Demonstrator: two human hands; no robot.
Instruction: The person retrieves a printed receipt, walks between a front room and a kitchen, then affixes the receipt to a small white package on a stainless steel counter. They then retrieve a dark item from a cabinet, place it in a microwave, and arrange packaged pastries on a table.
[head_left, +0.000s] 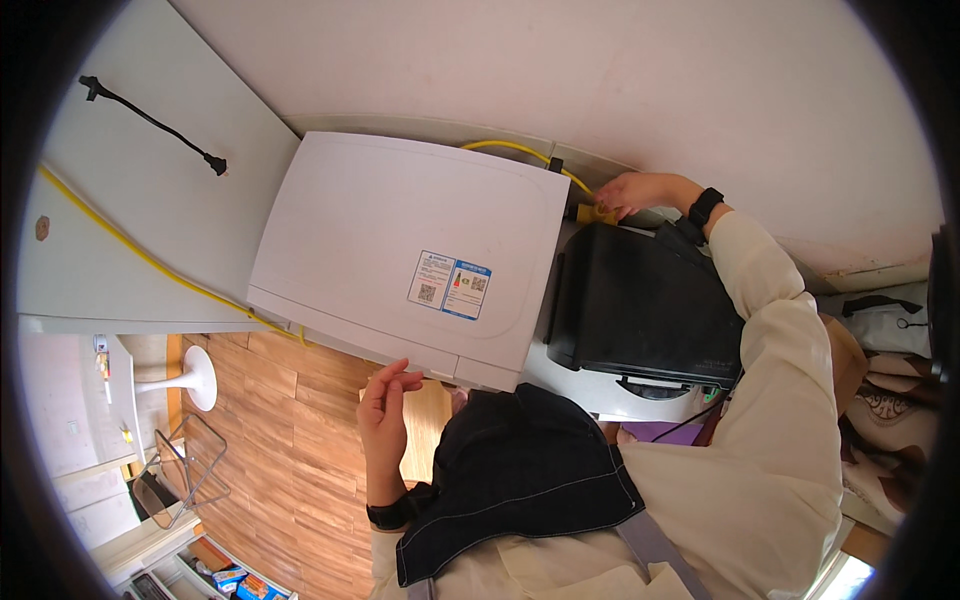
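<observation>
At the wall behind the black-lidded appliance (645, 300), my right hand (634, 193) is on a yellow connector (596, 214) at the end of a yellow cable (517, 147). Its fingertips are partly hidden, so how firmly they grip is unclear. The cable runs behind a white boxy appliance (397, 217) that bears printed labels (450, 285). My left hand (386, 401) is raised by the front edge of the white appliance, empty, with its fingers slightly bent and apart.
A short black cord with a plug (154, 124) lies against the white panel (150, 247) at left. A folding chair (187, 472) and a white pedestal (196, 378) stand over the wooden floor (285, 450). Patterned fabric (889, 405) and a grey bag (885, 319) are at right.
</observation>
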